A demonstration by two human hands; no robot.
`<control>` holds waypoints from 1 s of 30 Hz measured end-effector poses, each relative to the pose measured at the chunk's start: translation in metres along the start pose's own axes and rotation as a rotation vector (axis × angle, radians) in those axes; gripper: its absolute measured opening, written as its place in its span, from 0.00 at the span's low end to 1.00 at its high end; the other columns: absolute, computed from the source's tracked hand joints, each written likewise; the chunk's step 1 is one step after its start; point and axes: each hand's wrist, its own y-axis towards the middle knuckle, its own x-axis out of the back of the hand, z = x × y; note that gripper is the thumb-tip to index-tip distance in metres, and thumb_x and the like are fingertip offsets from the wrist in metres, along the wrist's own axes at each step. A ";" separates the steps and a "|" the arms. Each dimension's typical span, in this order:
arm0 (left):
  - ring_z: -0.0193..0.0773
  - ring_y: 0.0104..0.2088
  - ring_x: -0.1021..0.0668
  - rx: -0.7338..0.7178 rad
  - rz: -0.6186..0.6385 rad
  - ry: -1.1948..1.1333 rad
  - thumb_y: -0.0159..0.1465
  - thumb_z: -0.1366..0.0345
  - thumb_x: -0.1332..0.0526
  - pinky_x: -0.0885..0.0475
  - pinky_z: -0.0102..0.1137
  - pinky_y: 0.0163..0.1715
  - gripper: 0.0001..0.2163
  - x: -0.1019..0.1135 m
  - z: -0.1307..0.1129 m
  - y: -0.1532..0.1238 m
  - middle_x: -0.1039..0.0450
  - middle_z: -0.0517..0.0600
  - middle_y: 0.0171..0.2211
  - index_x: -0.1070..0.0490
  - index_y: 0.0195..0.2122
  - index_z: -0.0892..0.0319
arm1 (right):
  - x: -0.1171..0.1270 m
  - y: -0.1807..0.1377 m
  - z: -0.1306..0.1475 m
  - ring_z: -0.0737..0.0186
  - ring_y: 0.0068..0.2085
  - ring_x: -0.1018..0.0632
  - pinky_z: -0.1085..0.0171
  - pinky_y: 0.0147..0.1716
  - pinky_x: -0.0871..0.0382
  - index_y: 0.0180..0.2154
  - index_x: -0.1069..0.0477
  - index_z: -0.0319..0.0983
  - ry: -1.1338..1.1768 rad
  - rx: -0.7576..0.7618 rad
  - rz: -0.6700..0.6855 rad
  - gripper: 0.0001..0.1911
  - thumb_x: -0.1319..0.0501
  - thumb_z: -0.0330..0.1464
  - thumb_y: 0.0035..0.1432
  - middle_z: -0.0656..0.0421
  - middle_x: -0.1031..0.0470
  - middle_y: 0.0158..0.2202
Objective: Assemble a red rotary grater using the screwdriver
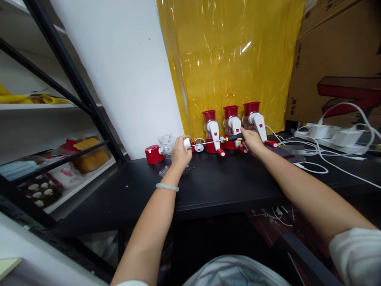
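- Holding a white part (pixel 187 143) clamped in the left hand (pixel 181 153), above the table (pixel 223 182).
- Clasping a screwdriver (pixel 229 138) by the handle (pixel 238 136) in the closed right hand (pixel 251 141).
- Aiming the shaft (pixel 210 142) leftward at the part; hard to tell whether touching.
- With three grinders (pixel 236 127) behind, before a yellow sheet (pixel 238 51), and a red base (pixel 154 155) to the left.

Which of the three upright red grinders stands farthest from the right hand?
The leftmost grinder, nearest the left hand; the middle one and rightmost one stand closer to the right hand.
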 end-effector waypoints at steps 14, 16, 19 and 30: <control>0.41 0.49 0.20 -0.049 -0.221 -0.205 0.64 0.67 0.38 0.27 0.39 0.53 0.22 -0.008 0.011 0.001 0.24 0.54 0.46 0.42 0.58 0.56 | -0.001 -0.016 0.010 0.64 0.16 0.35 0.65 0.17 0.41 0.31 0.35 0.44 0.008 0.293 0.014 0.17 0.40 0.51 0.56 0.66 0.38 0.15; 0.41 0.47 0.20 -0.025 -0.225 -0.234 0.64 0.66 0.37 0.26 0.38 0.52 0.24 -0.009 0.009 0.000 0.24 0.55 0.46 0.44 0.59 0.56 | 0.001 -0.017 0.011 0.63 0.18 0.34 0.64 0.20 0.39 0.31 0.35 0.43 -0.087 0.370 -0.027 0.16 0.42 0.49 0.57 0.64 0.37 0.16; 0.41 0.47 0.19 -0.004 -0.236 -0.259 0.63 0.65 0.35 0.26 0.37 0.51 0.25 -0.011 0.009 0.000 0.24 0.54 0.45 0.44 0.58 0.56 | 0.005 -0.021 0.014 0.61 0.23 0.30 0.61 0.26 0.35 0.29 0.34 0.43 -0.260 0.560 -0.118 0.14 0.43 0.46 0.58 0.61 0.33 0.20; 0.42 0.45 0.20 0.111 -0.243 -0.187 0.62 0.64 0.35 0.26 0.36 0.47 0.19 -0.009 0.015 0.002 0.26 0.53 0.45 0.38 0.52 0.56 | 0.007 -0.032 0.020 0.55 0.31 0.23 0.57 0.36 0.28 0.31 0.33 0.43 -0.451 0.755 -0.242 0.12 0.44 0.45 0.55 0.55 0.25 0.29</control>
